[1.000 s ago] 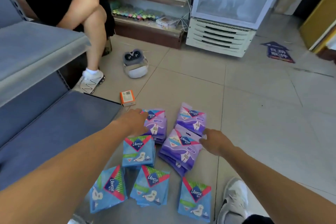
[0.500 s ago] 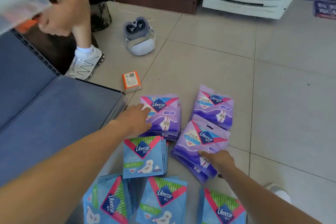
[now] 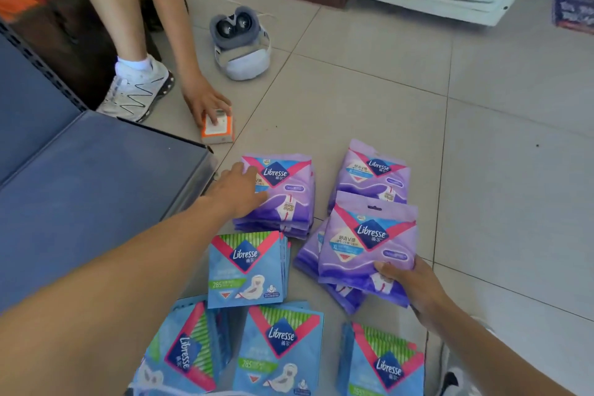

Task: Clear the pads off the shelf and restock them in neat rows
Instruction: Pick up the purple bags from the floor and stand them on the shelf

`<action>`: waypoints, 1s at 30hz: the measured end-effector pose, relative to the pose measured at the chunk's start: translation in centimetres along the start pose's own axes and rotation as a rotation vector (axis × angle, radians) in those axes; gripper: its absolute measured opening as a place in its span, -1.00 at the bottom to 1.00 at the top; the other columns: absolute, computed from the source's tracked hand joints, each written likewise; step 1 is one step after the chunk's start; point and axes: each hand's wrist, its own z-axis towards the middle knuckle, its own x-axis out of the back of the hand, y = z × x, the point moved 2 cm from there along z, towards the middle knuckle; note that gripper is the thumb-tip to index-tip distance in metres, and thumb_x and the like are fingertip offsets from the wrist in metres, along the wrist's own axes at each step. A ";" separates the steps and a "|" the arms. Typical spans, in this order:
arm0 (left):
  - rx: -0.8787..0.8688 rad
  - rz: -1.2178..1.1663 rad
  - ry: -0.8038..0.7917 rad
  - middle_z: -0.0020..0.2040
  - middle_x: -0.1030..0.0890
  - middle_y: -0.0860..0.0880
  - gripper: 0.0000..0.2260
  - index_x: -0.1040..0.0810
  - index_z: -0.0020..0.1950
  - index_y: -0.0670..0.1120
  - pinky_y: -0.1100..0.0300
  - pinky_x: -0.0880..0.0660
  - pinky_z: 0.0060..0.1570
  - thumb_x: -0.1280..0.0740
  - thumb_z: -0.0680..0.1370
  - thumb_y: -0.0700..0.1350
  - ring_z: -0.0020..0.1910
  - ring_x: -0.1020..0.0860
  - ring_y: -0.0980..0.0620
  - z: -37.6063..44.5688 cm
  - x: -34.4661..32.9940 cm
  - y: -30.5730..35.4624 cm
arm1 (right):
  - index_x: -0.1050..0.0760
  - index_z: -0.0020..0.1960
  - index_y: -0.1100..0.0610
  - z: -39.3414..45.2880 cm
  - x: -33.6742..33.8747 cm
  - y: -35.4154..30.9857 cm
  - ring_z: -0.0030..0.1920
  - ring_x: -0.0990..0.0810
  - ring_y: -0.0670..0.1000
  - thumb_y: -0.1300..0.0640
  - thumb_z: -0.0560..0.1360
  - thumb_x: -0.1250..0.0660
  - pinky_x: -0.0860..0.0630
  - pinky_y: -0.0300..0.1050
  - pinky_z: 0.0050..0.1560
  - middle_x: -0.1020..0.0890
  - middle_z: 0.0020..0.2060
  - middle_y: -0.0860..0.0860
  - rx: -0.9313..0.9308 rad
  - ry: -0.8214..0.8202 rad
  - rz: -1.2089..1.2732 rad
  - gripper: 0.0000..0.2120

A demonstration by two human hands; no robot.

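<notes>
Packs lie in piles on the floor (image 3: 353, 100) beside the bare shelf (image 3: 96, 190); the right hand (image 3: 414, 286) has now pinched up a purple pack (image 3: 366, 244), the left hand (image 3: 238, 190) lies flat on the purple pile (image 3: 283, 199), so restocking is starting

The grey metal shelf (image 3: 80, 190) fills the left of the frame, and the packs lie on the tiled floor (image 3: 498, 170) to its right. Three purple pad stacks sit mid-frame — one (image 3: 289, 202) just beside the shelf edge, one (image 3: 374, 175) right of it, one (image 3: 363, 254) below that. Four blue pad stacks (image 3: 246, 270) lie along the bottom. The small orange box (image 3: 218, 128) sits above the shelf corner — the grey headset (image 3: 241, 45) higher up.
</notes>
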 end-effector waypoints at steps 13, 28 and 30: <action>0.261 -0.576 0.083 0.12 -0.54 -0.15 0.05 0.10 0.53 0.01 -0.04 -0.56 0.01 -0.60 0.32 -0.07 0.06 -0.57 -0.14 2.8 -2.6 -0.2 | -0.47 0.23 0.20 0.7 0.1 0.5 0.05 -0.68 0.21 0.05 0.16 -0.61 -0.64 0.05 -0.08 -0.68 0.08 0.16 0.028 -0.043 0.097 -0.29; 0.075 -0.991 0.334 0.11 -0.59 -0.07 -0.39 -0.30 0.29 -0.11 -0.05 -0.56 0.08 -0.55 0.36 -0.29 0.09 -0.58 -0.06 -10.7 12.6 -1.2 | -0.46 0.21 0.18 -9.7 -5.8 -14.5 -0.01 -0.70 0.19 0.14 0.32 -0.55 -0.65 0.06 -0.18 -0.69 0.04 0.14 0.269 -0.176 0.099 -0.48; 0.038 -0.974 0.401 0.12 -0.59 -0.06 -0.38 -0.30 0.32 -0.10 -0.04 -0.55 0.11 -0.54 0.37 -0.31 0.10 -0.58 -0.05 -14.8 16.0 -1.7 | -0.47 0.20 0.19 -12.4 -7.5 -17.5 -0.03 -0.70 0.19 0.16 0.30 -0.55 -0.64 0.03 -0.21 -0.69 0.04 0.16 0.324 -0.227 0.100 -0.49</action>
